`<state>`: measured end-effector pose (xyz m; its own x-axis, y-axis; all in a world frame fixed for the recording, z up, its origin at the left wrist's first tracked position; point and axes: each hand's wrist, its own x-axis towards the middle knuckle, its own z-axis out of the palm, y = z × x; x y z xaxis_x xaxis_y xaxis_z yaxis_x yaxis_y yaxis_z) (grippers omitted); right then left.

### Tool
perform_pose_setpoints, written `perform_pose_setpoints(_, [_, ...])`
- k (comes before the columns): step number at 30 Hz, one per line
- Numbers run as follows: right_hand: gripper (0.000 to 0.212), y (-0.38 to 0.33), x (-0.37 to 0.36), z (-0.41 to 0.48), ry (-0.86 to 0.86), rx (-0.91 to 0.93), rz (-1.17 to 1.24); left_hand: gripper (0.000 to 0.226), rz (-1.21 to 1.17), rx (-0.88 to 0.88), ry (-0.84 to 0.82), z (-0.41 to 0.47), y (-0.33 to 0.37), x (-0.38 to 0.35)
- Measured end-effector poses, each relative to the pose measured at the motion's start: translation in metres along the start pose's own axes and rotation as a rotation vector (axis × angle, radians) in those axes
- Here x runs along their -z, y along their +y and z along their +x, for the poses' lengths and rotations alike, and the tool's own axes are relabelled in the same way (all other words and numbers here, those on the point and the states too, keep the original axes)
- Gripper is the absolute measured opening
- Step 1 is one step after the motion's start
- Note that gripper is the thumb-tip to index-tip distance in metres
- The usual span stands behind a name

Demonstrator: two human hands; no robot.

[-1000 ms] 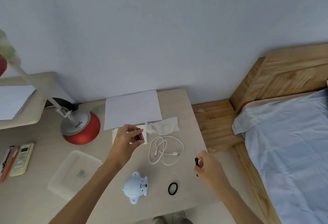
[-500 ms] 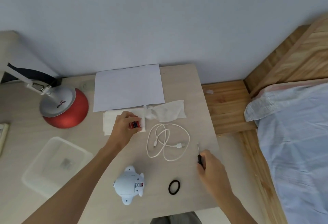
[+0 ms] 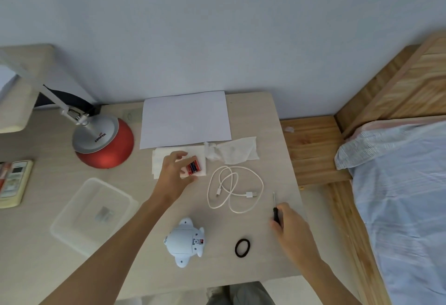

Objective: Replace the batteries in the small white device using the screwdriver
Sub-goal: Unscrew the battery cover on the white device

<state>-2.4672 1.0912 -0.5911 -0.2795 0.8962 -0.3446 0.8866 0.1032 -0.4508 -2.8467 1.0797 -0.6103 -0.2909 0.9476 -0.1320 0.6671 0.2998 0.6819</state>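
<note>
The small pale device (image 3: 184, 240), shaped like a toy animal, lies on the desk near the front edge, with a little red showing in its open compartment. Two red and black batteries (image 3: 194, 167) rest on a white tissue (image 3: 159, 162) farther back. My left hand (image 3: 175, 175) hovers just left of them with its fingers spread, thumb and forefinger on either side of the batteries. To the right of the device, my right hand (image 3: 289, 228) grips the black handle of a small screwdriver (image 3: 275, 210), whose thin shaft points away from me.
A coiled white cable (image 3: 235, 190) lies between the hands and a black hair tie (image 3: 242, 247) lies right of the device. A red-based lamp (image 3: 103, 143), a clear plastic box (image 3: 94, 213), a remote (image 3: 14, 184) and a paper sheet (image 3: 184, 118) share the desk. A bed (image 3: 398, 196) stands right.
My left hand lowered the batteries onto the tissue and spread its fingers. My right hand stayed put with the screwdriver. The view tilted down a little.
</note>
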Motion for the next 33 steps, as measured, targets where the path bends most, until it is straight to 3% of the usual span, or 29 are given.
perform_pose_setpoints(7, [0.021, -0.006, 0.005, -0.004, -0.021, -0.017, -0.084, 0.053, 0.056, -0.033, 0.042, -0.058, 0.007, 0.046])
perform_pose_setpoints(15, [0.015, -0.025, 0.008, 0.007, -0.02, -0.096, -0.19, 0.09, -0.116, 0.15, -0.178, -0.167, -0.01, 0.021])
perform_pose_setpoints(18, [0.016, -0.034, 0.013, 0.005, -0.046, -0.084, -0.212, 0.088, -0.2, 0.177, -0.184, -0.181, -0.014, 0.002])
perform_pose_setpoints(25, [0.009, -0.084, 0.036, -0.016, -0.058, 0.112, -0.222, 0.08, -0.383, 0.178, -0.105, -0.181, -0.015, -0.028])
perform_pose_setpoints(33, [0.018, -0.139, 0.054, -0.046, -0.047, 0.395, -0.217, 0.078, -0.456, 0.178, -0.079, -0.178, -0.014, -0.035])
